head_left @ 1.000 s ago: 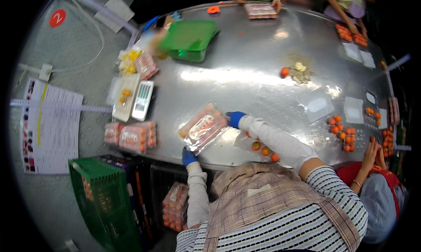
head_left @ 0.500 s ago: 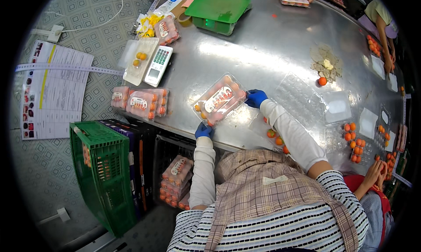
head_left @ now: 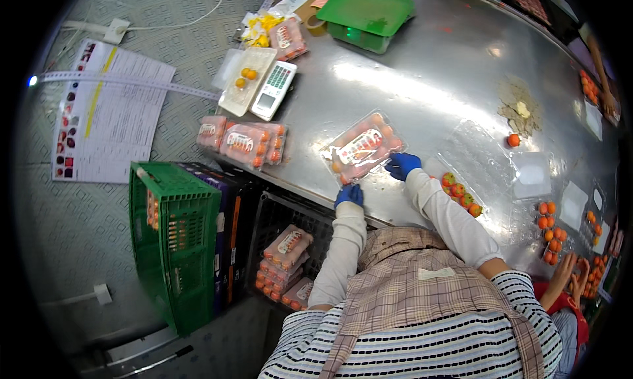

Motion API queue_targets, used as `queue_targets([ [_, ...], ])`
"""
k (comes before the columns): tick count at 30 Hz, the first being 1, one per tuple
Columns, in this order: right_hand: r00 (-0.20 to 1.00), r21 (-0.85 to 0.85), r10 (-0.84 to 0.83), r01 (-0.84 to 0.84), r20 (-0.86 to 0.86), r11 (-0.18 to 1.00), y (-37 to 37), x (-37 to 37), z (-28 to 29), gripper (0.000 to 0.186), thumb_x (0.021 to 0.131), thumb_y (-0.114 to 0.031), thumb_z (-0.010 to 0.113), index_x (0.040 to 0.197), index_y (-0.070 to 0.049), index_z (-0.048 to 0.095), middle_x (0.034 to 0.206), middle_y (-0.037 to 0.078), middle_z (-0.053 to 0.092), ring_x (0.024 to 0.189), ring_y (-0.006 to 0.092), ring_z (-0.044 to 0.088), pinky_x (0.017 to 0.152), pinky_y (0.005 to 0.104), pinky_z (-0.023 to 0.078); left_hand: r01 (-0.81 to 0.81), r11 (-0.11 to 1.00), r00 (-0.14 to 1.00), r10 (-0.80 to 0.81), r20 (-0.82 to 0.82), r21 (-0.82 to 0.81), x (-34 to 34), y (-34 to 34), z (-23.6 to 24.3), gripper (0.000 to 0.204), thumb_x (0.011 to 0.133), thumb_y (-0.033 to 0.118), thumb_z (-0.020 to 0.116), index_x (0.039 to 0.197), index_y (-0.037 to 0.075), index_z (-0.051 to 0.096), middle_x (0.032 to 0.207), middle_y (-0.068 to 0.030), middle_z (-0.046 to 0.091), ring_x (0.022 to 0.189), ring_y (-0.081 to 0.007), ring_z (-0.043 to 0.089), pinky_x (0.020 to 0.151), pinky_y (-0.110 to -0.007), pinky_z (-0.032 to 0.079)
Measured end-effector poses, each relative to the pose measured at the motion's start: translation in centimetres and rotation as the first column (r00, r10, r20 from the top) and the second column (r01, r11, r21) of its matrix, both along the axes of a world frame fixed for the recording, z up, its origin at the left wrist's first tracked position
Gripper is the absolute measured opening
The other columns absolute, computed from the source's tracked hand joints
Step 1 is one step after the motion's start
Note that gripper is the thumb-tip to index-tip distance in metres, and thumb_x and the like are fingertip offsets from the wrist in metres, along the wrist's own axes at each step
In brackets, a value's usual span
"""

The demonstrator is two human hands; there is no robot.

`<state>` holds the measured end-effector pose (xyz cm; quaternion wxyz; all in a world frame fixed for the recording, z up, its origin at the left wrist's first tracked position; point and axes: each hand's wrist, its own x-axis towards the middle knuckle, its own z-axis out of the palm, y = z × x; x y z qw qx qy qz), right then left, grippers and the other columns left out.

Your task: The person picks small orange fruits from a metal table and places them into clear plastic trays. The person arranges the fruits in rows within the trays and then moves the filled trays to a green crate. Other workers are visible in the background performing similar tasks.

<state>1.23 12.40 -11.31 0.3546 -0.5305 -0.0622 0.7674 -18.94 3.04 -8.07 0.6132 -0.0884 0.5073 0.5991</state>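
Observation:
A clear plastic pack of small tomatoes with a printed label lies tilted before me at the table's near side. My left hand, in a blue glove, has its fingers bent against the pack's near corner. The blue-gloved right hand is closed at the right-hand edge of the same pack. Both sets of fingertips are partly hidden. To the right of my right forearm, a row of reddish-green tomatoes sits in an open clear tray.
Left on the metal table are filled packs, a white scale and a green-lidded box. A dark crate with packs and a green crate stand below. Another person's hands work at right.
The view has swung, so the scene sits further right in the picture. My right hand has slid from the pack's right corner toward its near side. The far co-worker's hand and pack have left view.

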Motion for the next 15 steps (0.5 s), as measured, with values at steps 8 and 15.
queue_targets([
  [8,0.998,-0.086,-0.005,0.010,0.060,0.996,0.2,-0.8,1.9,0.024,0.086,-0.030,0.062,0.099,-0.010,0.061,0.089,0.010,0.066,0.077,0.0249,0.067,0.057,0.0341,0.049,-0.065,0.995,0.998,0.064,-0.017,-0.072,1.5,2.7,0.0,0.022,0.081,0.007,0.063,0.102,0.014,0.061,0.088,0.0017,0.063,0.075,-0.0119,0.059,0.066,-0.024,0.046],
  [15,0.997,-0.099,-0.060,0.056,-0.040,0.994,0.3,-0.7,0.4,0.024,0.081,-0.025,0.066,0.101,-0.012,0.064,0.091,0.010,0.067,0.081,0.0253,0.067,0.064,0.0340,0.051,-0.082,0.994,0.990,0.072,-0.121,-0.076,0.6,4.1,-1.7,0.016,0.081,0.008,0.065,0.096,0.012,0.060,0.087,-0.0031,0.064,0.077,-0.0180,0.061,0.069,-0.031,0.051],
])
